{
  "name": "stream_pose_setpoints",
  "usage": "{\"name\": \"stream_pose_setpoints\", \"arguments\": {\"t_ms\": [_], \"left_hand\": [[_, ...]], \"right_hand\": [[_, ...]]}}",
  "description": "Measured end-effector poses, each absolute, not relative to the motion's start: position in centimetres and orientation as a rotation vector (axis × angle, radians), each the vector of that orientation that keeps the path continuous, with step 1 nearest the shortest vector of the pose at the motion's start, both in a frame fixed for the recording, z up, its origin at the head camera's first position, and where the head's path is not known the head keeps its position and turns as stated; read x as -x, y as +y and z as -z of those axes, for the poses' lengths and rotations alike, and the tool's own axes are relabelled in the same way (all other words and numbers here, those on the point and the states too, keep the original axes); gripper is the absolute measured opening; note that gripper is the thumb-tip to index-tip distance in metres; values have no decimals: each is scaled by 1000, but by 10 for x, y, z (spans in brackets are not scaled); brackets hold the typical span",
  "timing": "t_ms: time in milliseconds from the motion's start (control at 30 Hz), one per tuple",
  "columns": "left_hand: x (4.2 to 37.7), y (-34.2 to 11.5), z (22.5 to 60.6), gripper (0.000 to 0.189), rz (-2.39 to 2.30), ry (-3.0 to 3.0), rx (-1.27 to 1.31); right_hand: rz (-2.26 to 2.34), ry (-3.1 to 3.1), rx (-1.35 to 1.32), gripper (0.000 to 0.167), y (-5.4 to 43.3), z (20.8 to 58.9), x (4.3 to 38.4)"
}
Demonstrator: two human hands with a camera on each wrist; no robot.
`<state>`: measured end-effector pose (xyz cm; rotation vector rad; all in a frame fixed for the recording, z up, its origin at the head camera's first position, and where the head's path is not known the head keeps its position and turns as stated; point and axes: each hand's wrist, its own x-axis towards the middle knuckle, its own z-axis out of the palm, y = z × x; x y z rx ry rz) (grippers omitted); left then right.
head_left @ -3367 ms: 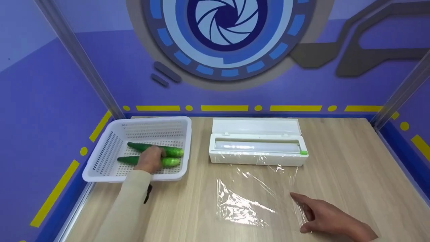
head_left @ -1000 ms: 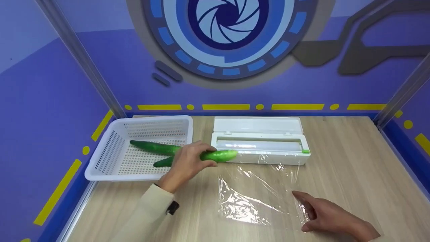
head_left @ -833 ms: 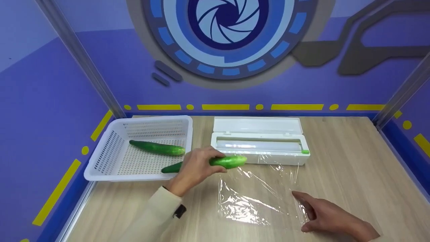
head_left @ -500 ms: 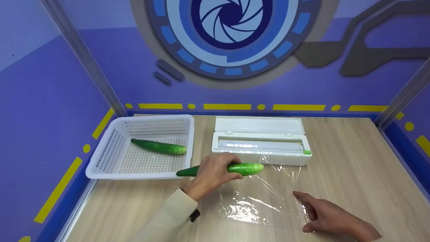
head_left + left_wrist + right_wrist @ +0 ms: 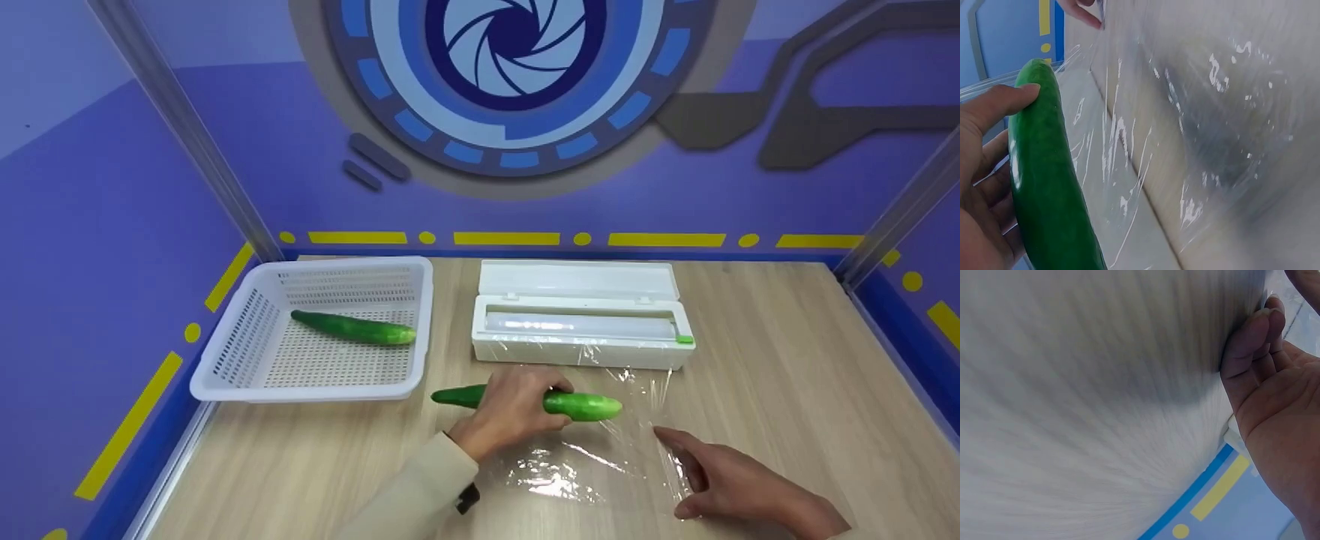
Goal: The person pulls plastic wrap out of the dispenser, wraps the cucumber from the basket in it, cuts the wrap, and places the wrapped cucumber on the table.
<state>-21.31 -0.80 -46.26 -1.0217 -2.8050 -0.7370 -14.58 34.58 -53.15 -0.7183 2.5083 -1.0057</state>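
My left hand (image 5: 514,409) grips a green cucumber (image 5: 585,407) around its middle, the pale end pointing right. The cucumber lies over a sheet of clear cling film (image 5: 551,480) drawn forward from a white dispenser box (image 5: 499,351). In the left wrist view, the thumb presses on the cucumber (image 5: 1053,163) and the film (image 5: 1123,129) spreads beside it. My right hand (image 5: 731,480) holds the film's right edge, thumb and index finger apart along it. In the right wrist view the fingers (image 5: 1247,343) are bent, and their contact with the film is mostly hidden.
A second cucumber (image 5: 352,328) lies in a white perforated basket (image 5: 300,394) at the back left. The dispenser's lid (image 5: 577,279) is raised, showing the film roll (image 5: 577,324) and a green slider (image 5: 684,340). Blue panels (image 5: 637,202) enclose the wooden table (image 5: 787,375).
My left hand has taken one cucumber out of the basket and moved it right and toward me, over the film. The right hand stays at the film's edge.
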Motion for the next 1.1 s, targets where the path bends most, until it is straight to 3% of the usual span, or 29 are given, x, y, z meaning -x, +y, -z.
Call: {"name": "stream_pose_setpoints", "arguments": {"t_ms": [1100], "left_hand": [[194,40,500,37,766,-2902,1128]], "right_hand": [[997,2475,686,103,346,530,147]]}}
